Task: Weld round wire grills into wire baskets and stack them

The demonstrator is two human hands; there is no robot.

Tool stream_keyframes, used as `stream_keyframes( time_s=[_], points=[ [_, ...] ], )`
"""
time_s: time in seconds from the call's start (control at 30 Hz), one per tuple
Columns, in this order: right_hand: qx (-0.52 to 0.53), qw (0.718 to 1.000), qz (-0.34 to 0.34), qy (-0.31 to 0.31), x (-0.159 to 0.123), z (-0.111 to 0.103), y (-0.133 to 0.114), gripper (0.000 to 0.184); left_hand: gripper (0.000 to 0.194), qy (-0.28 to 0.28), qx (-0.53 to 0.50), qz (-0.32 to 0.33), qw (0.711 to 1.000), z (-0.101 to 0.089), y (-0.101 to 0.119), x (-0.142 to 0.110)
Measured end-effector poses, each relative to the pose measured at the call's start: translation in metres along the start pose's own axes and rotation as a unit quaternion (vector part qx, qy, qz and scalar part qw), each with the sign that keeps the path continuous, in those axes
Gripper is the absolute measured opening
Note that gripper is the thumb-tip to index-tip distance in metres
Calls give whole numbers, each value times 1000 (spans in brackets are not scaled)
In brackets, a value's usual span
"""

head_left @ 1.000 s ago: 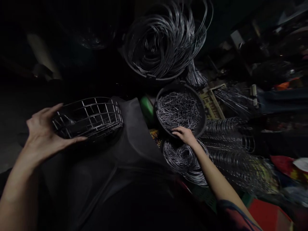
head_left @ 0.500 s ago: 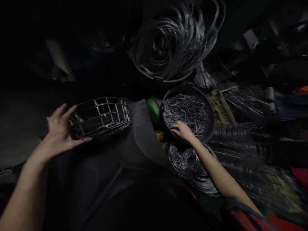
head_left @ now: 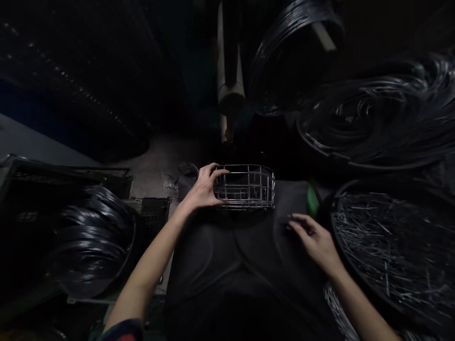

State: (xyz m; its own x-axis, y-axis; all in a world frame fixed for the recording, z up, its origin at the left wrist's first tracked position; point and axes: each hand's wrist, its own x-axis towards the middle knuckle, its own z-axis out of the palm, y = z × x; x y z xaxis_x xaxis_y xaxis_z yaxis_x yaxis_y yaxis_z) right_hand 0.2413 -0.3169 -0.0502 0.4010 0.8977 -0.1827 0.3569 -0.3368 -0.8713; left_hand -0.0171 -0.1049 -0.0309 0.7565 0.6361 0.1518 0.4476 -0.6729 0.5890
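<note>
A small wire basket (head_left: 249, 187) of thin metal rods rests on the dark cloth over my lap. My left hand (head_left: 206, 187) grips its left end, thumb at the lower rods and fingers over the upper ones. To the right of the basket and apart from it, my right hand (head_left: 314, 239) is closed in a pinch above the dark cloth (head_left: 245, 241). What sits between its fingertips is too small and dark to make out. A round tub (head_left: 334, 218) full of short metal wire pieces (head_left: 384, 237) stands just beyond my right hand.
Coiled wire (head_left: 355, 118) fills a large round container at the upper right. On the left, shiny coils (head_left: 95, 241) lie by dark crates (head_left: 152, 213). A pale post (head_left: 231, 90) rises ahead, and a green object (head_left: 313, 199) sits beside the tub.
My view has swung left. My right hand has come out of the tub of wire pieces to near my lap, fingers pinched. My left hand has closed around the basket's end.
</note>
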Motion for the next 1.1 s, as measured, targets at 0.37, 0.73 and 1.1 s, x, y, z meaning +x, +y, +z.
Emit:
stream_keyframes(
  time_s=[0.37,0.73,1.1],
  points=[
    [-320,897,-266,-148,80,47,-139,27,66,34,126,24,991,-28,29,10],
    [-423,747,-509,-58,97,55,-141,23,71,121,56,9,991,-39,9,10],
    [-411,735,-539,-26,112,47,-143,25,72,139,45,12,989,-37,4,26]
  ],
)
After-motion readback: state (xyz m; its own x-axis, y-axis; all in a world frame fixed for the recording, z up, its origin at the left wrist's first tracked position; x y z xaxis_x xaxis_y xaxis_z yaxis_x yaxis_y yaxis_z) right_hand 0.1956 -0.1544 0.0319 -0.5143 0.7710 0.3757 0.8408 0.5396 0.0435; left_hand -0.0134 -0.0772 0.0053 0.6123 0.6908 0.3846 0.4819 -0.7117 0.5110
